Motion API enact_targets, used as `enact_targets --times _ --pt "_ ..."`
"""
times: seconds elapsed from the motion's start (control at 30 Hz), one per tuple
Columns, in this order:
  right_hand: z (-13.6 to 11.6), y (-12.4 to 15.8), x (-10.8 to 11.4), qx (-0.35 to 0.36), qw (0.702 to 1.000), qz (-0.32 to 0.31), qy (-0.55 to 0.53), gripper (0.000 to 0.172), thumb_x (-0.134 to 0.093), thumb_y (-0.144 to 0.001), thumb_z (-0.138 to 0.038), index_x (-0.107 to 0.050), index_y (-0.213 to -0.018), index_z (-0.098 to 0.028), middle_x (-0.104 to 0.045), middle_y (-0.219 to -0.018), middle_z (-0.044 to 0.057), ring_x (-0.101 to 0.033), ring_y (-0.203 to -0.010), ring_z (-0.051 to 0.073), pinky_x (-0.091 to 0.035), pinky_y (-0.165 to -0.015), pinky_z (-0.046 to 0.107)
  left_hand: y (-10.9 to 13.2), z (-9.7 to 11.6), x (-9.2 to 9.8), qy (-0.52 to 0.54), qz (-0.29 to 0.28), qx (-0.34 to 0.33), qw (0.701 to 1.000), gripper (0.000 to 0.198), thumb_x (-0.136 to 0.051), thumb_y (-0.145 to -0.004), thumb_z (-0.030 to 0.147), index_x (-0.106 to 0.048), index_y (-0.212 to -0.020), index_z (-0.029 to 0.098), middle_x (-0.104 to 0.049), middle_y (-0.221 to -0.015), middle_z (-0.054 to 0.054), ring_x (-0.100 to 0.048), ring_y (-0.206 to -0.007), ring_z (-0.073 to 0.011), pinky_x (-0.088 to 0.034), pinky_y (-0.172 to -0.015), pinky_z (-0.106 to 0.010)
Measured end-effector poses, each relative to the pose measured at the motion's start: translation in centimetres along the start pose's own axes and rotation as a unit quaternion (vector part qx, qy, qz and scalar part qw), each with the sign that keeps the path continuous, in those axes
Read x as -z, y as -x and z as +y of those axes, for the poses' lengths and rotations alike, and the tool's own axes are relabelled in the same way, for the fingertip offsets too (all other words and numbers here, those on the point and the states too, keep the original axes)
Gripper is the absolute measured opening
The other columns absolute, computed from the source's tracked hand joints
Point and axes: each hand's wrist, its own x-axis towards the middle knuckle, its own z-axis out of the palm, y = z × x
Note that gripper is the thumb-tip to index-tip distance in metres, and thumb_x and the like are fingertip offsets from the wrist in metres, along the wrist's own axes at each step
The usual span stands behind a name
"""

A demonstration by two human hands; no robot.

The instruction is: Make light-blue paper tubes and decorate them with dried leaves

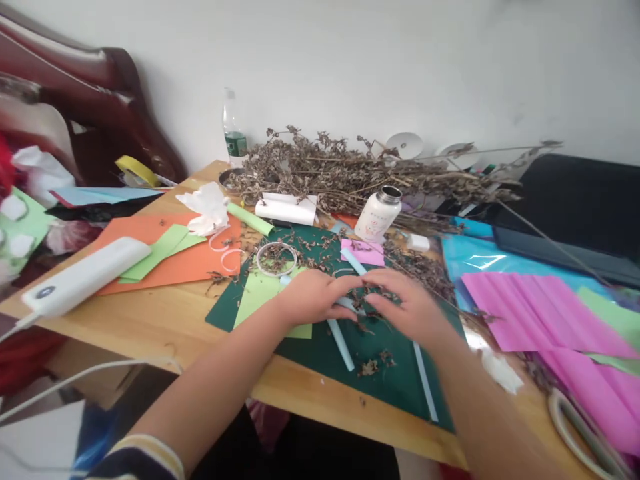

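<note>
Over the green cutting mat (400, 373), my left hand (315, 297) and my right hand (407, 307) come together with their fingertips nearly touching. Thumb and forefinger stand apart on each hand, and no held object shows. Crumbled dried leaves (370, 367) lie under and around them. Beneath the hands is a light blue paper strip or tube (341, 343), partly covered by my left hand. Another light blue strip (425, 383) lies by my right forearm, and a third blue piece (354, 261) rests beyond the fingers. My left wrist passes over a light green paper (257, 300).
A bundle of dried stalks (320, 167) spans the back. An uncapped white bottle (379, 213) and a clear plastic bottle (233, 127) stand there. Orange paper (170, 267) and a white power bank (85, 277) are left; pink paper (545, 307) and a tape roll (580, 427) are right.
</note>
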Motion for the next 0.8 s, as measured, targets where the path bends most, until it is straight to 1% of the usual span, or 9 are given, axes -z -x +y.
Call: enact_targets --times 0.1,0.17,0.23,0.3,0.4,0.5,0.6,0.7,0.8 --pt "0.3 -0.1 -0.9 -0.03 0.999 0.002 -0.044 0.018 -0.046 -0.075 -0.024 -0.053 -0.091 -0.021 -0.057 -0.082 0.003 -0.053 -0.071 0.013 -0.046 -0.063 0.025 0.0 0.0 -0.1 0.012 -0.009 -0.015 1.0 0.053 -0.039 -0.07 0.055 -0.04 -0.109 0.019 -0.062 -0.065 -0.001 -0.056 -0.054 -0.0137 -0.034 -0.048 -0.02" --pt "0.4 0.1 -1.5 -0.048 0.997 0.008 -0.063 0.017 -0.048 -0.074 -0.024 -0.054 -0.089 -0.02 -0.057 -0.076 0.002 -0.053 -0.065 0.012 -0.046 -0.058 0.025 0.0 -0.1 -0.1 0.023 -0.015 -0.018 0.999 0.054 -0.039 -0.071 0.055 -0.038 -0.111 0.019 -0.062 -0.067 -0.001 -0.056 -0.056 -0.0136 -0.035 -0.049 -0.021" --pt "0.5 0.2 -1.8 -0.058 0.996 0.008 -0.069 0.016 -0.05 -0.072 -0.024 -0.055 -0.087 -0.02 -0.058 -0.072 0.001 -0.053 -0.062 0.012 -0.045 -0.057 0.025 0.0 -0.1 -0.1 0.031 -0.02 -0.021 0.999 0.052 -0.039 -0.071 0.054 -0.037 -0.111 0.02 -0.062 -0.069 -0.001 -0.056 -0.057 -0.0134 -0.036 -0.05 -0.021" --pt "0.5 0.3 -1.7 -0.069 0.994 0.003 -0.079 0.017 -0.051 -0.071 -0.023 -0.055 -0.087 -0.021 -0.059 -0.073 0.001 -0.053 -0.06 0.012 -0.046 -0.056 0.025 0.0 -0.2 -0.1 0.036 -0.023 -0.023 0.999 0.051 -0.039 -0.072 0.053 -0.038 -0.11 0.02 -0.063 -0.071 -0.001 -0.056 -0.058 -0.013 -0.036 -0.051 -0.021" --pt "0.6 0.4 -1.7 -0.066 0.993 -0.02 -0.099 0.014 -0.051 -0.07 -0.023 -0.057 -0.083 -0.021 -0.061 -0.077 0.002 -0.056 -0.066 0.013 -0.047 -0.059 0.026 0.0 -0.1 0.0 0.026 -0.027 -0.013 0.999 0.049 -0.038 -0.073 0.052 -0.039 -0.109 0.019 -0.062 -0.07 -0.001 -0.056 -0.057 -0.0131 -0.036 -0.05 -0.021" --pt "0.8 0.4 -2.0 -0.064 0.99 -0.023 -0.122 0.009 -0.051 -0.071 -0.023 -0.059 -0.074 -0.02 -0.062 -0.078 0.003 -0.057 -0.071 0.015 -0.048 -0.062 0.027 0.0 0.0 0.0 -0.001 -0.031 -0.01 0.999 0.047 -0.036 -0.074 0.053 -0.04 -0.107 0.019 -0.061 -0.065 -0.001 -0.055 -0.056 -0.0135 -0.034 -0.048 -0.021" --pt "0.9 0.4 -2.4 -0.073 0.988 0.0 -0.133 0.007 -0.051 -0.071 -0.022 -0.058 -0.071 -0.02 -0.061 -0.074 0.002 -0.057 -0.068 0.014 -0.048 -0.059 0.026 0.1 0.0 -0.1 -0.019 -0.017 -0.012 1.0 0.046 -0.034 -0.074 0.053 -0.04 -0.107 0.021 -0.06 -0.062 0.0 -0.055 -0.054 -0.0135 -0.032 -0.047 -0.02" --pt "0.9 0.5 -2.5 -0.073 0.99 0.028 -0.119 0.004 -0.051 -0.07 -0.021 -0.055 -0.069 -0.02 -0.059 -0.073 0.002 -0.056 -0.069 0.014 -0.047 -0.061 0.027 0.1 -0.1 -0.2 -0.037 -0.002 0.001 0.999 0.049 -0.033 -0.073 0.056 -0.042 -0.106 0.022 -0.058 -0.058 0.001 -0.054 -0.052 -0.0132 -0.03 -0.046 -0.02" --pt "0.9 0.6 -2.3 -0.042 0.993 0.03 -0.108 0.005 -0.05 -0.071 -0.02 -0.054 -0.068 -0.02 -0.059 -0.072 0.002 -0.055 -0.072 0.014 -0.046 -0.065 0.028 0.1 -0.2 -0.2 -0.048 -0.002 0.008 0.999 0.05 -0.032 -0.073 0.057 -0.044 -0.105 0.022 -0.058 -0.056 0.0 -0.053 -0.05 -0.0129 -0.029 -0.045 -0.019"
